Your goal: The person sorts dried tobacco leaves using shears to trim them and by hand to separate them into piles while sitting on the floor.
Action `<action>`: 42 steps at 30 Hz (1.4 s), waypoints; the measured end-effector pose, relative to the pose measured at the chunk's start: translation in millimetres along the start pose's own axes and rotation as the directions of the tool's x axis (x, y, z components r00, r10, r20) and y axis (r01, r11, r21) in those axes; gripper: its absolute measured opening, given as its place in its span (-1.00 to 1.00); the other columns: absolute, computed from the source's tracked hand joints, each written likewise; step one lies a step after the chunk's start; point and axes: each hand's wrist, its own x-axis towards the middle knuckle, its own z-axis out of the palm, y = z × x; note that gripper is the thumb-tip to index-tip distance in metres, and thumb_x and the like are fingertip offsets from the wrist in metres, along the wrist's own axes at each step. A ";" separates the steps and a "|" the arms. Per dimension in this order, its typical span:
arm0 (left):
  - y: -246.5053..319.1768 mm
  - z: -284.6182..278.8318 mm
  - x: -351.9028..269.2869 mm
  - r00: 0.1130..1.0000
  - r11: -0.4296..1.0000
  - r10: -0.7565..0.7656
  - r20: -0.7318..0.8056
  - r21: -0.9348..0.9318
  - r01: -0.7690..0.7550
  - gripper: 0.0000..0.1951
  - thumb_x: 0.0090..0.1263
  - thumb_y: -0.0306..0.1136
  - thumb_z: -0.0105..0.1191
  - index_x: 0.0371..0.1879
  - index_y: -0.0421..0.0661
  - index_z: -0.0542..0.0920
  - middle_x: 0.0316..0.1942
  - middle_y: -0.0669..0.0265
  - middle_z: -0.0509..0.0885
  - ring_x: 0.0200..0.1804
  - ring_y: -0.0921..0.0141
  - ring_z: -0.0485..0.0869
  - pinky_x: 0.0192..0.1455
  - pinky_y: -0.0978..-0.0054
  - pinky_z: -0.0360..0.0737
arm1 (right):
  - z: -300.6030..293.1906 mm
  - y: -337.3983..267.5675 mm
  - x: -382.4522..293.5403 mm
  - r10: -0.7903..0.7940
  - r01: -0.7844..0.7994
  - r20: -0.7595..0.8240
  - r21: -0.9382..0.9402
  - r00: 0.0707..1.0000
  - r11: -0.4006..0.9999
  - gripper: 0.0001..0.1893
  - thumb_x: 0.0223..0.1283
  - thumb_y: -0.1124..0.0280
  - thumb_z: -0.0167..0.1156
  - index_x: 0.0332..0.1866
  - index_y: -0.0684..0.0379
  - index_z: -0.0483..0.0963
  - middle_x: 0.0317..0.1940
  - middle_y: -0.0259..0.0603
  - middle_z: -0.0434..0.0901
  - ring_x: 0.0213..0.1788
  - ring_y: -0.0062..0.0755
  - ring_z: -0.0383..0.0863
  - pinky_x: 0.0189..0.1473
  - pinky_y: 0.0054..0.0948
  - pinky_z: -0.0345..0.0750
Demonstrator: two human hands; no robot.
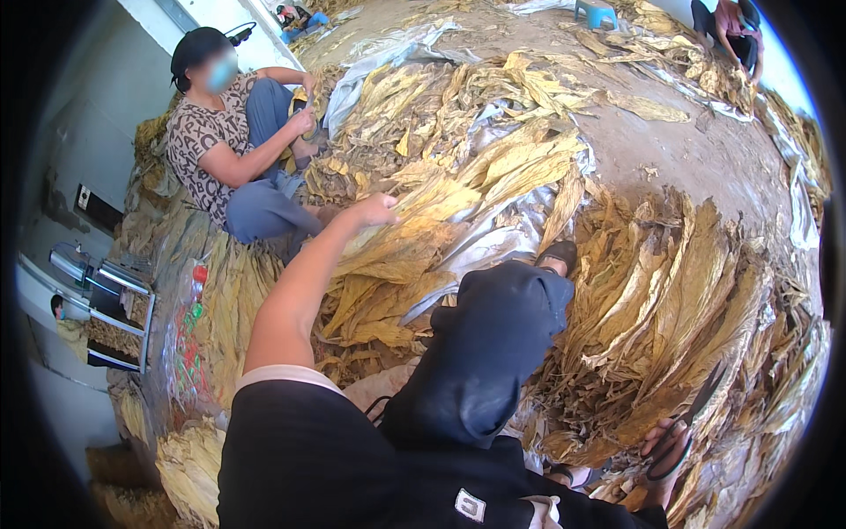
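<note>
My left hand (378,211) reaches out over a heap of dried yellow-brown leaves (436,205) that look like tobacco. Its fingertips touch or hover just above the leaves; whether they pinch one is unclear. Down at the lower right, my right hand (666,444) holds a pair of scissors (694,413) by the dark handles, with the blades pointing up and away from me. Just beyond the scissors, a row of long dried leaves (681,284) is laid side by side. White plastic sheeting (489,238) shows beneath the left-hand heap, beside my bent knee.
A co-worker (218,139) in a face mask sits at the left, holding a cutting tool. More people (733,36) crouch farther off. Clear plastic with red and green strips (188,337) lies to the left. A blue stool (597,13) stands on the bare floor (634,155).
</note>
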 end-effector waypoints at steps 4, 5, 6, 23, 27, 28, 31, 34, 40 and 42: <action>-35.5 -3.7 -5.8 0.998 0.999 -0.045 -0.054 -0.006 0.045 -0.70 0.16 -0.46 0.19 -0.13 -0.29 0.57 -0.26 0.32 0.62 -0.20 0.52 0.49 -0.09 0.48 0.42 | -0.1 -1.8 -0.3 -0.021 0.021 0.023 -0.027 1.000 0.999 -0.40 0.33 -0.19 -0.28 -0.14 0.22 0.37 -0.57 -0.21 0.49 -0.68 -0.46 0.40 -0.49 -0.46 0.46; -37.7 -3.7 -6.3 0.995 0.997 -0.070 -0.068 0.033 0.072 -0.69 0.15 -0.46 0.19 -0.11 -0.29 0.56 -0.26 0.32 0.62 -0.20 0.52 0.50 -0.09 0.49 0.42 | -2.3 -0.5 -0.3 -0.019 0.019 0.025 -0.015 1.000 1.000 -0.40 0.33 -0.20 -0.29 -0.13 0.22 0.37 -0.57 -0.21 0.48 -0.68 -0.46 0.40 -0.49 -0.46 0.46; -48.0 -6.0 -7.7 0.992 0.996 -0.091 -0.085 -0.020 0.090 -0.66 0.14 -0.45 0.20 -0.09 -0.29 0.56 -0.24 0.31 0.62 -0.18 0.50 0.51 -0.08 0.48 0.42 | -4.6 1.9 0.0 -0.016 0.016 0.032 -0.001 0.999 1.000 -0.39 0.32 -0.21 -0.29 -0.13 0.22 0.37 -0.56 -0.21 0.48 -0.68 -0.46 0.40 -0.48 -0.46 0.46; 161.6 49.0 28.5 0.896 0.915 0.395 -0.204 -0.005 -0.404 -0.58 0.22 -0.48 0.06 0.09 -0.26 0.40 -0.02 0.15 0.56 -0.01 0.38 0.55 0.06 0.43 0.50 | -0.1 1.0 -2.5 0.016 -0.018 0.054 0.035 0.998 0.999 -0.47 0.36 -0.07 -0.21 -0.10 0.28 0.39 -0.50 -0.17 0.57 -0.60 -0.45 0.52 -0.50 -0.52 0.48; 291.1 101.3 18.0 0.815 0.821 0.567 0.120 -0.003 -0.570 -0.68 0.21 -0.51 0.03 -0.02 -0.26 0.53 -0.14 0.13 0.64 -0.11 0.42 0.61 -0.05 0.53 0.55 | 0.2 -8.0 -9.4 -0.011 0.011 0.041 0.011 0.999 1.000 -0.42 0.34 -0.14 -0.25 -0.08 0.26 0.38 -0.47 -0.19 0.57 -0.57 -0.49 0.50 -0.49 -0.55 0.44; 320.6 122.4 11.4 0.802 0.816 0.561 0.204 0.032 -0.578 -0.70 0.23 -0.48 0.02 -0.04 -0.25 0.54 -0.15 0.12 0.64 -0.12 0.41 0.62 -0.06 0.52 0.57 | -2.4 -6.9 -10.7 -0.027 0.027 0.035 0.010 0.999 1.000 -0.40 0.33 -0.15 -0.25 -0.08 0.27 0.38 -0.46 -0.19 0.57 -0.56 -0.50 0.50 -0.47 -0.55 0.45; 374.4 183.8 5.6 0.704 0.737 0.559 0.438 0.126 -0.664 -0.71 0.32 -0.38 0.03 -0.04 -0.29 0.52 -0.20 0.14 0.64 -0.23 0.40 0.65 -0.14 0.55 0.61 | -4.9 -10.1 -14.0 -0.057 0.051 0.067 0.088 0.996 0.995 -0.45 0.32 -0.09 -0.10 -0.06 0.31 0.38 -0.44 -0.19 0.57 -0.55 -0.53 0.52 -0.47 -0.58 0.47; 398.6 252.2 12.6 0.642 0.686 0.572 0.510 0.132 -0.716 -0.72 0.31 -0.40 0.02 -0.06 -0.30 0.52 -0.25 0.13 0.64 -0.27 0.42 0.66 -0.25 0.59 0.61 | -1.8 -13.3 -15.4 -0.075 0.063 0.092 0.126 0.993 0.990 -0.42 0.27 -0.14 -0.05 -0.05 0.30 0.38 -0.40 -0.22 0.56 -0.52 -0.56 0.51 -0.46 -0.63 0.45; 432.3 372.2 -11.3 0.858 0.856 0.505 0.094 0.078 -0.512 -0.41 0.29 -0.29 0.05 0.21 -0.38 0.22 0.11 -0.03 0.44 0.14 0.22 0.47 0.11 0.33 0.53 | -2.9 -18.9 -17.4 -0.094 0.083 0.107 0.104 0.990 0.991 -0.42 0.28 -0.12 -0.07 -0.02 0.32 0.37 -0.39 -0.21 0.56 -0.48 -0.54 0.51 -0.38 -0.59 0.45; 424.8 405.3 0.0 0.884 0.868 0.467 0.027 0.178 -0.464 -0.33 0.27 -0.21 0.08 0.25 -0.36 0.17 0.20 -0.09 0.31 0.27 0.13 0.33 0.25 0.21 0.41 | -0.4 -17.8 -17.1 -0.126 0.118 0.110 0.078 0.986 0.990 -0.43 0.30 -0.10 -0.10 -0.04 0.32 0.38 -0.40 -0.20 0.56 -0.51 -0.52 0.52 -0.41 -0.58 0.46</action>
